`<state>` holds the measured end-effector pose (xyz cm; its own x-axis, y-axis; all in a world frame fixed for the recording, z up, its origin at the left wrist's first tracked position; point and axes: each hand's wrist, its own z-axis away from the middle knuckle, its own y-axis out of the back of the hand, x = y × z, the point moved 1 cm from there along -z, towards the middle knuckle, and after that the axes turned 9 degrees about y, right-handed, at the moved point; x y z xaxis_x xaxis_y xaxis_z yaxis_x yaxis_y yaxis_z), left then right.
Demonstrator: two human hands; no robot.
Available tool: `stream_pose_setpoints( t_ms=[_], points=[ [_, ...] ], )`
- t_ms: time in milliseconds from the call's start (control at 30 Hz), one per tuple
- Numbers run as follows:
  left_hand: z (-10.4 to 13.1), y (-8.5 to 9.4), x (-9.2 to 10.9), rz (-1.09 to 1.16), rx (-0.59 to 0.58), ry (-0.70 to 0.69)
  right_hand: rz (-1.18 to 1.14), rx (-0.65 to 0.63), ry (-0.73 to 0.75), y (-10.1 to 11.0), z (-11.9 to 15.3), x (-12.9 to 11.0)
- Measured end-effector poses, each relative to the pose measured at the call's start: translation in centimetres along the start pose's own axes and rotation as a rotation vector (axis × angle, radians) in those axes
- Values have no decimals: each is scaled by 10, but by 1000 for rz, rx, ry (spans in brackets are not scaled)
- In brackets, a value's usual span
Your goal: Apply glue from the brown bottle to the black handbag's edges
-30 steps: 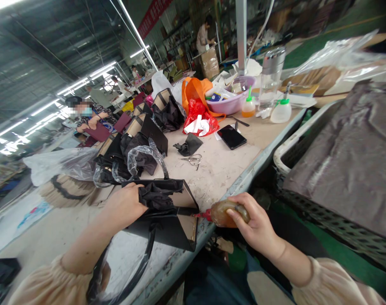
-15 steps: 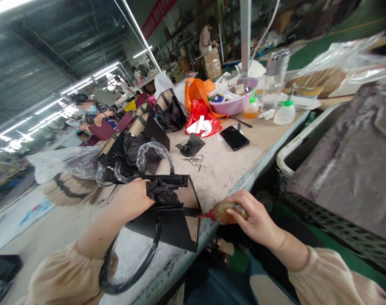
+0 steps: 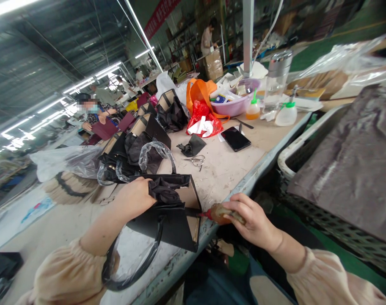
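Note:
A black handbag [image 3: 177,226] lies on its side at the table's front edge, its tan inner side facing right. Clear plastic wraps its handles. My left hand [image 3: 139,197] is closed on the bag's bunched black lining [image 3: 167,192]; the fingertips are hidden in the cloth. In my right hand [image 3: 252,220] is a squeeze bottle [image 3: 220,214] of amber liquid, gripped between thumb and fingers. Its red nozzle points left and meets the bag's right edge; whether the tip touches cannot be made out.
Beyond the bag lie scissors [image 3: 197,160], a black cloth scrap [image 3: 193,146] and a phone [image 3: 235,138]. More black bags [image 3: 148,135] stand behind at left. Two small bottles and a purple basin [image 3: 234,108] sit farther back. A crate [image 3: 285,159] with grey sheeting stands right. A co-worker [image 3: 97,114] handles maroon pieces.
The squeeze bottle has tilted slightly in my right hand, and its fingers have shifted. My left hand keeps its hold on the lining. The view has moved a little.

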<state>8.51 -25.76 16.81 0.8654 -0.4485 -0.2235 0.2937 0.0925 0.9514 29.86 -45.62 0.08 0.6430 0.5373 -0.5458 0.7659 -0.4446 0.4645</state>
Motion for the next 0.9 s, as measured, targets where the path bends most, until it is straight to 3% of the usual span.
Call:
stream_pose_setpoints(
  t_ms=[267, 500, 900],
  points=[
    [-1, 0, 2, -2, 3, 3, -56, -90, 4, -4, -4, 0],
    [0, 3, 6, -11, -18, 34, -35, 31, -44, -2, -5, 6],
    [1, 6, 11, -48, -23, 43, -19, 2, -43, -8, -3, 7]
  ],
)
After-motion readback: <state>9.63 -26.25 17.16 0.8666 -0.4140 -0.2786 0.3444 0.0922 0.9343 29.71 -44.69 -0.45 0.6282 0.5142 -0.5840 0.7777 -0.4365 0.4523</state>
